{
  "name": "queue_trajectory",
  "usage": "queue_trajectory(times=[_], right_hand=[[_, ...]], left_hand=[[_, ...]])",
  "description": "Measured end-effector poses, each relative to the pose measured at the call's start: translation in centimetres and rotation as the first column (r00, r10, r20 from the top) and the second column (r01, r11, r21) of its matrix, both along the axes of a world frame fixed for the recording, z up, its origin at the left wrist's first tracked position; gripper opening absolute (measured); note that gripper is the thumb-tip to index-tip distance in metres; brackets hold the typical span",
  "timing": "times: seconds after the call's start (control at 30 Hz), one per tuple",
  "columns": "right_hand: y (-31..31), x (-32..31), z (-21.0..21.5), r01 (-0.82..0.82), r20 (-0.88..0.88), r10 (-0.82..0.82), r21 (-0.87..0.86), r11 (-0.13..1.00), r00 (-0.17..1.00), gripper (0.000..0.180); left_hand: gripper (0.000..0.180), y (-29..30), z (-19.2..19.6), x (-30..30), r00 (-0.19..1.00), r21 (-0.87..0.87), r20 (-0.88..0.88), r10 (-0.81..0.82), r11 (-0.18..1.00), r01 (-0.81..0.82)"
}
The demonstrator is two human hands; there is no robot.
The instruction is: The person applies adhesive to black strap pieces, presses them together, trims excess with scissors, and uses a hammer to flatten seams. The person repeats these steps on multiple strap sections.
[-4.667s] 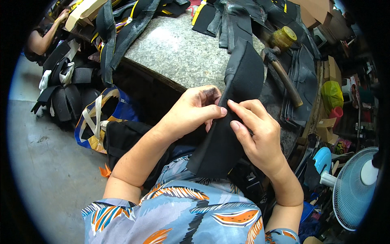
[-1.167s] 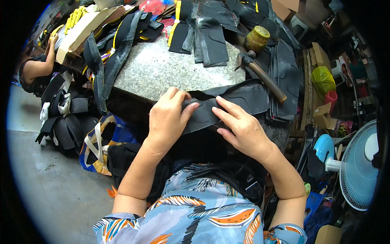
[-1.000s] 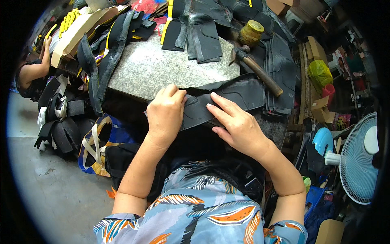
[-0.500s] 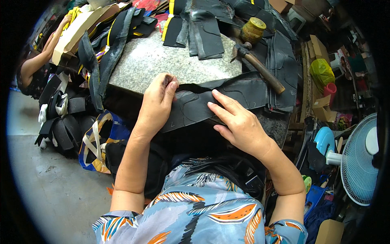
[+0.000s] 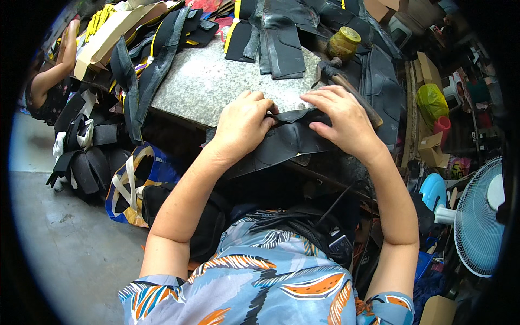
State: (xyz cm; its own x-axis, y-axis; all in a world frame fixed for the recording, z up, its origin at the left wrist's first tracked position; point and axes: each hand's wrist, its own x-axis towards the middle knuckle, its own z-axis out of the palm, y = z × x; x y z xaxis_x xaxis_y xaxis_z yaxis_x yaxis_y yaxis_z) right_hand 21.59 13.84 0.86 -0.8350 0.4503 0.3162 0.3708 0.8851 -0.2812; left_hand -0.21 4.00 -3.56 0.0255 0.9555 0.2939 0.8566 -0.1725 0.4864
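A long black leather piece (image 5: 287, 142) with stitched lines lies along the near edge of the speckled stone slab (image 5: 200, 81), its near side hanging over. My left hand (image 5: 242, 122) is closed on the leather's far edge, thumb and fingers pinching it. My right hand (image 5: 346, 119) is over the leather's right part, fingers apart and curved, the thumb at the folded edge. Just beyond the right hand rests a hammer (image 5: 360, 100), its handle partly hidden behind that hand. A yellowish jar (image 5: 344, 44) stands beyond the hammer.
Stacked black leather pieces (image 5: 281, 51) lie at the slab's far side, more strips (image 5: 157, 70) at its left. A white-and-blue fan (image 5: 479, 216) stands right. A blue bag (image 5: 127, 187) sits lower left. Another person's arm (image 5: 59, 62) shows at far left.
My left hand has moved right along the leather's far edge. My right hand has lifted and shifted right and away from me, fingers now near the hammer. The leather's edge is folded more.
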Motion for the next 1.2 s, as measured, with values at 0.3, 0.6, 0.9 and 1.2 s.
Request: queue_trajectory(times=[0.3, 0.6, 0.9, 1.2], right_hand=[[-0.4, -0.2, 0.9, -0.085, -0.095, 0.055, -0.346, 0.935, 0.994, 0.032], [-0.9, 0.6, 2.7, 0.048, 0.132, 0.027, -0.534, 0.844, 0.991, 0.022], [-5.4, 0.1, 5.6, 0.033, -0.196, 0.044, 0.371, 0.928, 0.980, 0.024], [-6.1, 0.9, 2.6, 0.062, -0.056, -0.065, -0.046, 0.997, 0.996, 0.039]], left_hand=[[0.021, -2.2, 2.3, -0.1, 0.985, 0.168, 0.132, -0.112, 0.982, 0.089], [0.029, -3.7, 5.6, -0.7, 0.957, 0.233, 0.059, -0.285, 0.936, 0.265], [0.018, -4.4, 6.4, -0.3, 0.989, 0.525, -0.144, -0.033, 0.844, 0.104], [0.034, -6.0, -0.7, 0.2, 0.974, 0.431, 0.210, 0.083, 0.887, -0.168]])
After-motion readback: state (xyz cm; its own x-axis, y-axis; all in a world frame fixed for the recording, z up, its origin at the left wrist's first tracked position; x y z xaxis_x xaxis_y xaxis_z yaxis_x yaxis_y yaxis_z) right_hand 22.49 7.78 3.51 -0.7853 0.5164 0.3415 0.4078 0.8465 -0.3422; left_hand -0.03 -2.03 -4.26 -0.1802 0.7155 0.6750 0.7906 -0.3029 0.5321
